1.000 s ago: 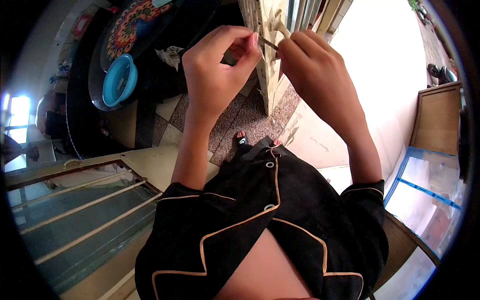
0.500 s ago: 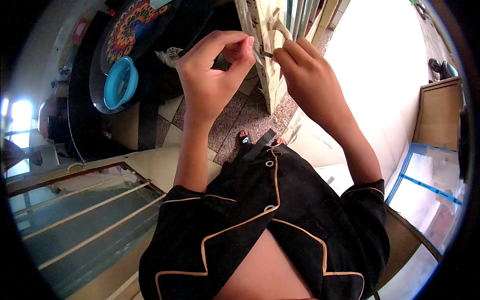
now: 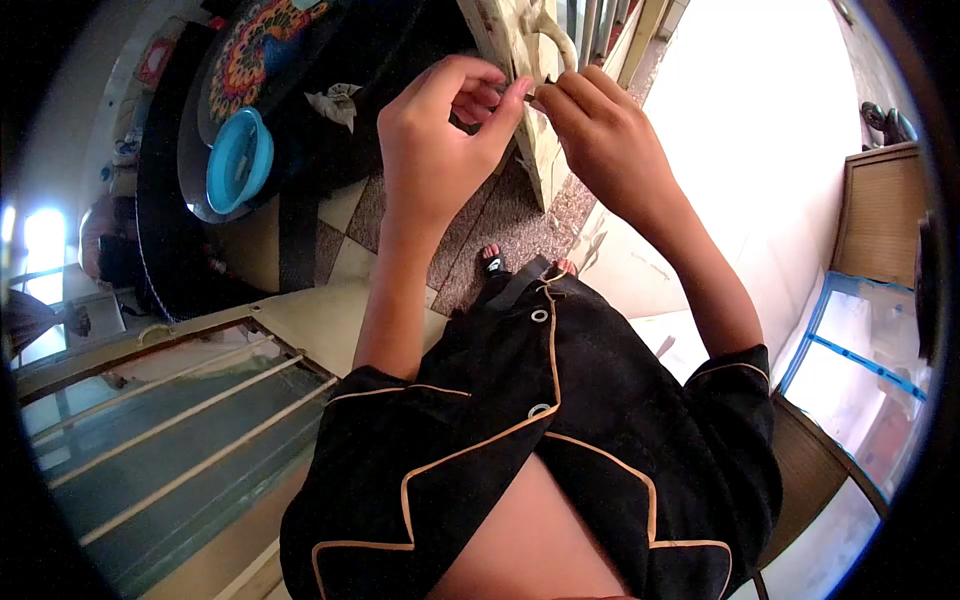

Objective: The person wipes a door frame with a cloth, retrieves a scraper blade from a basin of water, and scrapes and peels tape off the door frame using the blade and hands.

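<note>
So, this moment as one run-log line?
left hand: at thin dark strip | right hand: pinching strip | blue basin: left side

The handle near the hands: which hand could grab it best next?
Right hand, probably: in this view it shows just below the handle, while the left hand is farther off. But the right seems to pinch a dark strip, so it may need freeing first.

One bare left hand (image 3: pixel 432 142) is at twelve o'clock, one bare right hand (image 3: pixel 606 142) at one. One round blue plastic basin (image 3: pixel 262 153) is at ten, three straight cream bars (image 3: pixel 176 421) at eight.
</note>
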The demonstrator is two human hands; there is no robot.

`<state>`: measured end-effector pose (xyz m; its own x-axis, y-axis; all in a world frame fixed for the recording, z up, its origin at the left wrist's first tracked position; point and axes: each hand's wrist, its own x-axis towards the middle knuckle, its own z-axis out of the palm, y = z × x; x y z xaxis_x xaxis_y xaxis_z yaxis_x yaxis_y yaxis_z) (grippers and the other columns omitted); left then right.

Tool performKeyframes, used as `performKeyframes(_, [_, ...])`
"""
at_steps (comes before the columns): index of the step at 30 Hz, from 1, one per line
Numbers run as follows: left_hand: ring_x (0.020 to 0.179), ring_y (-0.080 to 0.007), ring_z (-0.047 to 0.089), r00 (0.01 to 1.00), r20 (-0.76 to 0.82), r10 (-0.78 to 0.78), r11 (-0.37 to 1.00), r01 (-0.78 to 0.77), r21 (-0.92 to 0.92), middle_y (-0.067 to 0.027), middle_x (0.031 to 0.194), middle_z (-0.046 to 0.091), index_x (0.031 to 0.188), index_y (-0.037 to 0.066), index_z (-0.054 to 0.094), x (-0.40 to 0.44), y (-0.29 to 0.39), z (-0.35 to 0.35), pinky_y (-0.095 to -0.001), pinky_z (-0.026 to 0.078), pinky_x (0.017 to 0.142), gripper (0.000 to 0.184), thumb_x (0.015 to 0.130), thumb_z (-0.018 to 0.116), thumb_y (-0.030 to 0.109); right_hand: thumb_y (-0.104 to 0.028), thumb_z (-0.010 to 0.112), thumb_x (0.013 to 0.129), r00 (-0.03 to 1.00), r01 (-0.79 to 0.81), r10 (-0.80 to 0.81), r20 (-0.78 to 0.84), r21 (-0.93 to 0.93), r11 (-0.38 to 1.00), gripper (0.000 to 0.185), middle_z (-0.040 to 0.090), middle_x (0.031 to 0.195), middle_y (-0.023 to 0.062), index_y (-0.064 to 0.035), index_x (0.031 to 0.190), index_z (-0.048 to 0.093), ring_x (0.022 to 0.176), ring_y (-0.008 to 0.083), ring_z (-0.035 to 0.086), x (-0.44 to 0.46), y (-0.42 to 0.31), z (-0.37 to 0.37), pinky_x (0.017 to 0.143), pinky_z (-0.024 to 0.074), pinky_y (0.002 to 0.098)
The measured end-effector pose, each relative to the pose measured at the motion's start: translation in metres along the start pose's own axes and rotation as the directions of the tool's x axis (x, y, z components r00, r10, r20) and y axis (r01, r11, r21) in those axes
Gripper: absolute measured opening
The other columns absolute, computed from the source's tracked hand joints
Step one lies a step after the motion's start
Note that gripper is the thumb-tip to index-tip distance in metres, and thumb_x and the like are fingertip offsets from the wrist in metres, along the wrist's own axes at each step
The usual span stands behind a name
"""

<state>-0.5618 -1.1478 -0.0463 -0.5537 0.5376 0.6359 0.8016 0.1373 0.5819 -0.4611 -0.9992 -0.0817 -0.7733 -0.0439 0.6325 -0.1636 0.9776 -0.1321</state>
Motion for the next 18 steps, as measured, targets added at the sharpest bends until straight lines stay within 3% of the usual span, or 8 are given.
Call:
performKeyframes(7, [0.058, -0.0089, 0.064, 0.999, -0.029, -0.016, 0.997, 0.018, 0.074, -0.0051, 0.069, 0.069, 0.083, 0.001, 0.069, -0.0006, -0.0026, 0.01, -0.0238, 0.05, 0.057, 0.012, 0.082, 0.077, 0.01, -0.006, 0.06, 0.074, 0.999, 0.045, -0.045, 0.001, -0.017, 0.999, 0.023, 0.053, 0.09, 0.0082, -0.0015, 0.096, 0.059, 0.091, 0.0247, 0.057, 0.0021, -0.0016, -0.0041, 0.078, 0.0527, 0.0341])
performKeyframes(10, [0.059, -0.0097, 0.064, 0.999, -0.031, 0.017, 0.997, -0.015, 0.075, -0.0057, 0.07, 0.069, 0.083, 0.001, 0.069, -0.0007, -0.0015, 0.0091, -0.0248, 0.05, 0.057, 0.01, 0.082, 0.077, 0.008, 0.004, 0.063, 0.073, 1.0, 0.017, -0.017, -0.013, 0.028, 0.999, 0.029, 0.055, 0.089, 0.0082, -0.0007, 0.101, 0.062, 0.088, 0.0248, 0.058, 0.0025, -0.0014, -0.0037, 0.075, 0.053, 0.0367])
performKeyframes(13, [0.06, -0.0102, 0.064, 0.997, 0.003, 0.075, 0.996, -0.075, 0.054, -0.0058, 0.072, 0.069, 0.084, 0.001, 0.069, -0.0024, -0.0027, 0.0048, -0.0252, 0.05, 0.058, 0.008, 0.082, 0.075, 0.006, -0.007, 0.06, 0.074, 0.999, 0.04, -0.04, 0.005, -0.014, 0.999, 0.02, 0.054, 0.091, 0.0087, -0.0015, 0.093, 0.058, 0.092, 0.0255, 0.057, 0.0021, -0.0006, -0.0009, 0.078, 0.053, 0.0348])
performKeyframes(15, [0.062, -0.0092, 0.063, 0.997, -0.029, 0.078, 0.997, -0.078, 0.001, -0.0051, 0.073, 0.069, 0.086, 0.001, 0.07, -0.0059, -0.0051, 0.0037, -0.0241, 0.05, 0.06, 0.007, 0.082, 0.075, 0.005, 0.003, 0.063, 0.075, 1.0, 0.016, -0.015, -0.012, 0.035, 0.999, 0.027, 0.056, 0.091, 0.0087, -0.0008, 0.101, 0.061, 0.089, 0.0251, 0.059, 0.0006, -0.0034, 0.003, 0.076, 0.0532, 0.0368])
performKeyframes(18, [0.065, -0.0077, 0.062, 0.997, -0.023, 0.079, 0.996, -0.08, -0.034, -0.0039, 0.075, 0.069, 0.088, 0.001, 0.071, -0.0094, -0.0077, 0.0011, -0.0229, 0.05, 0.062, 0.007, 0.083, 0.074, 0.004, 0.003, 0.063, 0.076, 1.0, 0.008, -0.008, 0.007, 0.007, 1.0, 0.024, 0.058, 0.092, 0.0091, -0.0009, 0.099, 0.06, 0.091, 0.026, 0.059, -0.0009, -0.0048, 0.0052, 0.076, 0.0533, 0.0376])
